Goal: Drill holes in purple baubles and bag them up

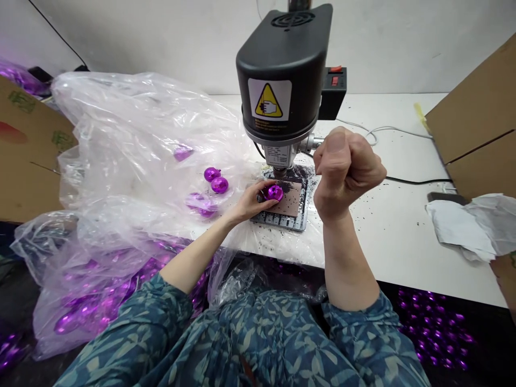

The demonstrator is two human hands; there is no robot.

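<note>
Between the thumb and fingers of my left hand (252, 203) is a shiny purple bauble (274, 193), held on a brown board (291, 201) on the metal base of a small bench press (284, 70). The press's tool end sits just above and behind the bauble. My right hand (349, 172) is raised at the right of the press, its fingers wrapped round the lever (316, 142), most of which the fist hides. Dark flakes lie scattered over the base plate (298, 223) and around it.
Several loose purple baubles (220, 185) lie left of the press on a clear plastic bag (133, 129). A bag of many baubles (116, 295) hangs at the front left. Cardboard boxes (479, 102) stand at both sides, with white paper (463, 223) at right.
</note>
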